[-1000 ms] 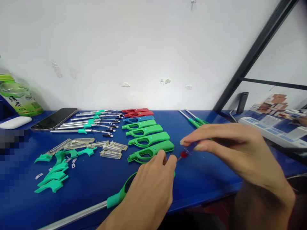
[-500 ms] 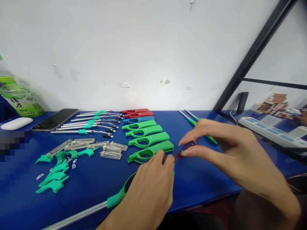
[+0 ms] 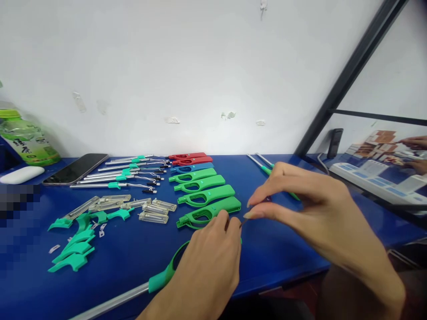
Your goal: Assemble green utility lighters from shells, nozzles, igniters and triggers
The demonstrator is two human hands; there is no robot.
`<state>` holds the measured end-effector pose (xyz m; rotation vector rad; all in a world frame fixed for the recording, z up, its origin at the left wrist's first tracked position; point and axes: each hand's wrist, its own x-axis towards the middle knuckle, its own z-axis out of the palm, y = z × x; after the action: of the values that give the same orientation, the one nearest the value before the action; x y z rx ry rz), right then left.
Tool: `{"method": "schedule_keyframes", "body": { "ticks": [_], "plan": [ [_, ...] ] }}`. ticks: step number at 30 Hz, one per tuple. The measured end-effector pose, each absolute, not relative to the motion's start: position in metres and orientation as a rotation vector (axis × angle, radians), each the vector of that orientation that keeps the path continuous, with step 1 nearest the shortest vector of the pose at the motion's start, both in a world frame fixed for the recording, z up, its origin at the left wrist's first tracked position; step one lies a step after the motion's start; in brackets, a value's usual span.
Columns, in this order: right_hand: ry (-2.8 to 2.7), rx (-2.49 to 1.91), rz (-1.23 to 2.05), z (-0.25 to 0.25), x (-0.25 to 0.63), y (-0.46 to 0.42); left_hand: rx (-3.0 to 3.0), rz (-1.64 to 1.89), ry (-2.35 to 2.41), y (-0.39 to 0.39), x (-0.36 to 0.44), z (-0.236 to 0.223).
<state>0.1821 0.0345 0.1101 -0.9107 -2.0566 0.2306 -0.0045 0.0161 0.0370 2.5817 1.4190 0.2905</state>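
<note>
My left hand (image 3: pixel 208 262) is closed around the green handle of a long-reach lighter (image 3: pixel 158 282), its silver tube pointing to the lower left; most of the handle is hidden. My right hand (image 3: pixel 310 218) pinches a small screwdriver (image 3: pixel 267 199) between thumb and fingertips. Its thin shaft comes down beside my left fingers, against the lighter's covered end; the exact contact is hidden. Just beyond my left hand lies a green lighter shell (image 3: pixel 213 210), in a row with more green, blue and red shells (image 3: pixel 191 161).
Teal triggers (image 3: pixel 75 261), clear fuel tanks (image 3: pixel 153 217) and metal tubes with wires (image 3: pixel 100 186) lie to the left. A phone (image 3: pixel 78 169), white case (image 3: pixel 22 174) and bottle (image 3: pixel 28 140) stand beyond. Lighters (image 3: pixel 265 169) lie at the back right, near a power strip (image 3: pixel 376 182) and black frame (image 3: pixel 336 80).
My right fingers have shifted slightly left and down the screwdriver, now covering its red collar and most of its handle. The left hand and lighter are nearly still.
</note>
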Motion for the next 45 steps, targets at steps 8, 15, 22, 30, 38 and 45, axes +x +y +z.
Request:
{"method": "schedule_keyframes", "body": {
  "ticks": [8, 15, 22, 30, 38, 45],
  "plan": [
    [-2.082, -0.885, 0.43, 0.117, 0.191, 0.035, 2.583, 0.254, 1.395, 0.016, -0.004, 0.038],
    [-1.983, -0.957, 0.355, 0.11, 0.177, 0.044, 2.557, 0.28, 1.439, 0.018, -0.003, 0.033],
    [-2.17, -0.822, 0.439, 0.114, 0.19, 0.04, 2.565, 0.265, 1.408, 0.018, -0.004, 0.036],
    [-2.061, -0.917, 0.353, 0.111, 0.18, 0.037, 2.553, 0.321, 1.411, 0.017, -0.005, 0.033],
    [-2.056, -0.958, 0.341, 0.111, 0.184, 0.043, 2.491, 0.568, 1.513, 0.01, -0.013, 0.022],
    [-2.172, -0.814, 0.335, 0.109, 0.184, 0.044, 2.526, 0.354, 1.568, 0.008, -0.016, 0.026]
  ]
}}
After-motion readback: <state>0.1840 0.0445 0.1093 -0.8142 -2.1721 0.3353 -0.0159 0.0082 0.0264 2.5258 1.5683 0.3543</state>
